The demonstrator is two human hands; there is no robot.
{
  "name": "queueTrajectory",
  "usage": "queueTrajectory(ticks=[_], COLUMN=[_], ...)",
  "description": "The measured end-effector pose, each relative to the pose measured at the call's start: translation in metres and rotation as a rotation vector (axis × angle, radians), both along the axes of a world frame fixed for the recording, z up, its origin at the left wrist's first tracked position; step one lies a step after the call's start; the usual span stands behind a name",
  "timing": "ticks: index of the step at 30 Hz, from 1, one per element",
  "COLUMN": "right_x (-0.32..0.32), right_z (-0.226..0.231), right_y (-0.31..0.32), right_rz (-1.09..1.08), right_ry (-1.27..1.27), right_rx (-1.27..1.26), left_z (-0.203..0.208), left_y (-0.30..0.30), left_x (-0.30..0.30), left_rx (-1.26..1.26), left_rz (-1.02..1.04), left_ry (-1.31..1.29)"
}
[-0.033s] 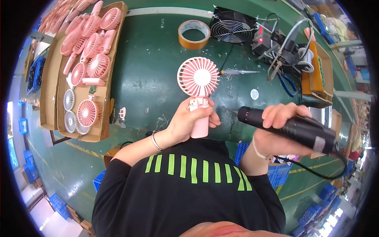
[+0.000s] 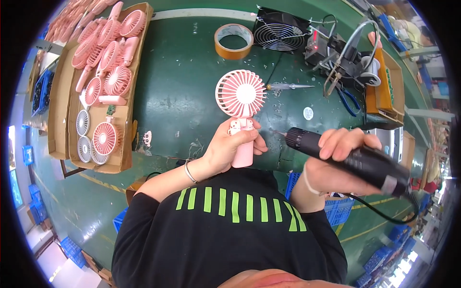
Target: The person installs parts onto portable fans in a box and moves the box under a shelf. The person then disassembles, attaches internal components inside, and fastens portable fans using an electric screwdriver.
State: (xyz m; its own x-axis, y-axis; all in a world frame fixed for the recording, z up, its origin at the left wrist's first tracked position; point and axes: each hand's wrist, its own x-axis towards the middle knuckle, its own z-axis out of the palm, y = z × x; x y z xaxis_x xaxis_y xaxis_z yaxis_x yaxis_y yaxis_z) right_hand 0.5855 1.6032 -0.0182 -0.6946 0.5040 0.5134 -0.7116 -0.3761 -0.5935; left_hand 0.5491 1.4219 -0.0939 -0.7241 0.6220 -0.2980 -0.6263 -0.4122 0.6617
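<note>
Head camera is looking down on a green table (image 2: 192, 96), where the left hand (image 2: 230, 146) is gripping a pink handheld fan (image 2: 241, 110) by its handle, near the middle of the frame. The right hand (image 2: 336, 163) is closing around a black electric screwdriver (image 2: 355, 161), whose bit is pointing left toward the fan's neck without touching it.

As a judgement, the bit is sitting close to the left thumb, so a slip off the screw could be jabbing the fingers or scratching the pink shell. The fan is being held in the air above the table edge, so a loose grip could be dropping it toward the lap. The black cord (image 2: 379, 216) is trailing at lower right and could be tugging the tool off line.

Room is lying open on the bare green surface left of the fan. A cardboard tray of fans (image 2: 122, 158) is bounding the upper left, a tape roll (image 2: 234, 41) and a black grille fan (image 2: 281, 31) are bounding the top, and a soldering stand (image 2: 345, 57) is crowding the upper right.
</note>
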Motion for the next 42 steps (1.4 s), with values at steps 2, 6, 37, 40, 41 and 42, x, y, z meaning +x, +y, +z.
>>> queueTrajectory(ticks=[2, 6, 37, 40, 41, 42], right_x=[0.002, 0.009, 0.005, 0.001, 0.0, 0.001], right_z=[0.006, 0.001, -0.005, -0.008, -0.008, -0.009], right_y=[-0.016, -0.025, -0.035, -0.037, -0.039, -0.04], right_rz=[0.002, 0.217, 0.147, 0.152, 0.131, 0.133], right_ry=[0.146, 0.179, 0.178, 0.177, 0.182, 0.18], right_rx=[0.017, 0.165, 0.115, 0.124, 0.137, 0.137], left_z=[0.0, -0.003, 0.007, 0.006, 0.007, 0.007], left_y=[0.006, 0.008, 0.008, 0.009, 0.01, 0.01], left_x=[0.002, 0.007, 0.006, 0.009, 0.01, 0.011], left_rx=[-0.072, -0.132, -0.162, -0.188, -0.204, -0.221], left_rz=[-0.004, 0.02, 0.044, 0.042, 0.037, 0.033], left_ry=[-0.028, 0.111, 0.073, 0.103, 0.116, 0.128])
